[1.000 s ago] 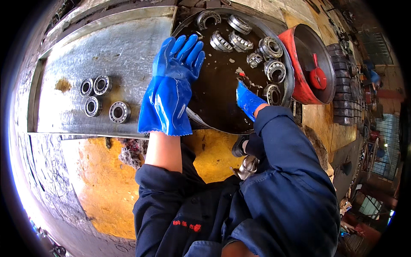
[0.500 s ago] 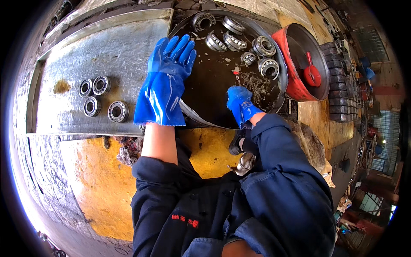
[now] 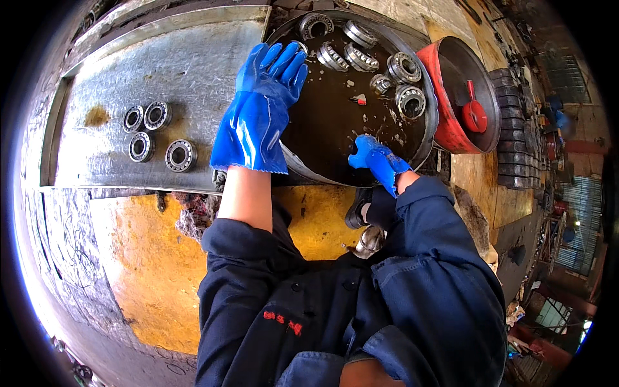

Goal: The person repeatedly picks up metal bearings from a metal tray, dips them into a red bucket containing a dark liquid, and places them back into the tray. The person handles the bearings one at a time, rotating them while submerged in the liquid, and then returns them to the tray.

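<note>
My left hand (image 3: 261,106), in a long blue rubber glove, is held over the left rim of a large round metal basin (image 3: 433,132). Its fingers are stretched out and nothing is in them. Low over the basin's dark liquid, near the front rim, is my right hand (image 3: 379,161), also gloved in blue. Its thumb and fingers look apart, with nothing visible between them. Several roller bearings lie in the basin, among them a tilted bearing (image 3: 361,58) and a bearing ring (image 3: 411,102). My left fingers partly cover another. A small red-and-white piece (image 3: 359,99) shows in the liquid.
Several bearings (image 3: 180,155) rest on a metal tray (image 3: 206,71) at the left. Right of the basin stands a red-rimmed bowl (image 3: 438,97) holding a red ladle-like tool (image 3: 474,116). Dark ribbed blocks (image 3: 512,129) are stacked beyond it. A shaggy rag (image 3: 196,214) hangs below the tray.
My right hand has shifted right and its fingers have loosened from a fist. The ripples beside it have faded. My left hand stays spread, slightly higher in view; the view itself has shifted a little.
</note>
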Available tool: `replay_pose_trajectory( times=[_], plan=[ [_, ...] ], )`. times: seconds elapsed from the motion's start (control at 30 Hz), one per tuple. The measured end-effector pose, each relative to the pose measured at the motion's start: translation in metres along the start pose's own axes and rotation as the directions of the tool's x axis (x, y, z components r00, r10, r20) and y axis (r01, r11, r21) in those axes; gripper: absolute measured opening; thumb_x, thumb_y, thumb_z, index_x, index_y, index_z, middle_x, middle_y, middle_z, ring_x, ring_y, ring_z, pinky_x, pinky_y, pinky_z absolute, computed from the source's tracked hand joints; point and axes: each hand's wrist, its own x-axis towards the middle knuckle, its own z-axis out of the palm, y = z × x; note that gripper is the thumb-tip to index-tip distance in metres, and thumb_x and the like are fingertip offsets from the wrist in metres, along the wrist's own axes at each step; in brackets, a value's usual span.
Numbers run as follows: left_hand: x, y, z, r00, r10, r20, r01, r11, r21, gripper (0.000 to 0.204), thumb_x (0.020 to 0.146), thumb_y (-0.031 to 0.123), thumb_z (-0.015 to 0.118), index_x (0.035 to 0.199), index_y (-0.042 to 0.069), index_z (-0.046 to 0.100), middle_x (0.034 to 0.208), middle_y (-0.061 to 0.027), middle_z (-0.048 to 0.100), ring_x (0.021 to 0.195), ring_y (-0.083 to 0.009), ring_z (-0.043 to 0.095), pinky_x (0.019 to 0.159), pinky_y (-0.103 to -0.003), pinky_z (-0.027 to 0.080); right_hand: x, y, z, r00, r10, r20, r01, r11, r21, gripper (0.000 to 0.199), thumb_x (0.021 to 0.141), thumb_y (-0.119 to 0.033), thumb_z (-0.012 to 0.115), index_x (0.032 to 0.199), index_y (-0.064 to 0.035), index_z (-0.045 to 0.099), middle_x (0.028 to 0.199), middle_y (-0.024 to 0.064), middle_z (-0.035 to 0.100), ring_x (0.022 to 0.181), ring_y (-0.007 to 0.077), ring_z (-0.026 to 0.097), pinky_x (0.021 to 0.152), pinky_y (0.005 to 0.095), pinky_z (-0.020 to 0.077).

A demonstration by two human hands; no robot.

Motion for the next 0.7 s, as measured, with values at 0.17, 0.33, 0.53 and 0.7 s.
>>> replay_pose_trajectory(
  times=[0.17,0.33,0.53,0.7],
  plan=[
    [-0.001,-0.002,0.006,1.000,-0.008,-0.027,0.009,0.999,0.034,0.056,0.100,0.031,0.056,0.145,0.003,0.039,0.145,-0.0225,0.049,0.131,-0.0397,0.051,0.105,-0.051,0.048,0.014,0.004,0.013,0.990,0.002,-0.144,0.023,0.986,0.167,0.044,0.070,-0.038,0.075,0.094,-0.0020,0.072,0.091,0.0221,0.071,0.087,0.0347,0.070,0.077,0.0455,0.0548],
    [-0.003,-0.006,0.009,0.999,-0.001,-0.037,0.002,0.999,0.045,0.055,0.100,0.031,0.055,0.144,0.002,0.040,0.145,-0.0224,0.049,0.130,-0.0398,0.052,0.105,-0.051,0.048,0.033,-0.005,0.029,0.984,-0.088,-0.153,0.135,0.934,0.331,0.037,0.073,-0.037,0.074,0.090,-0.0042,0.072,0.080,0.0164,0.070,0.073,0.0244,0.067,0.067,0.0414,0.0520],
    [-0.008,-0.005,0.003,0.999,0.033,0.017,-0.034,0.998,0.046,0.052,0.101,0.034,0.053,0.142,0.003,0.042,0.145,-0.0221,0.049,0.132,-0.0392,0.050,0.107,-0.052,0.045,0.013,-0.035,0.015,0.915,-0.309,-0.258,0.379,0.879,0.290,0.042,0.075,-0.038,0.070,0.101,-0.0047,0.070,0.099,0.0220,0.070,0.091,0.0366,0.068,0.079,0.0466,0.0521],
    [-0.011,-0.011,-0.002,0.993,0.092,0.077,-0.096,0.994,0.055,0.048,0.101,0.038,0.052,0.136,0.006,0.047,0.141,-0.0207,0.054,0.127,-0.0372,0.054,0.105,-0.050,0.046,0.021,-0.021,0.030,0.972,-0.173,-0.162,0.201,0.963,0.178,0.049,0.076,-0.035,0.071,0.116,-0.0068,0.068,0.107,0.0246,0.069,0.100,0.0432,0.065,0.085,0.0494,0.0522]
  ],
)
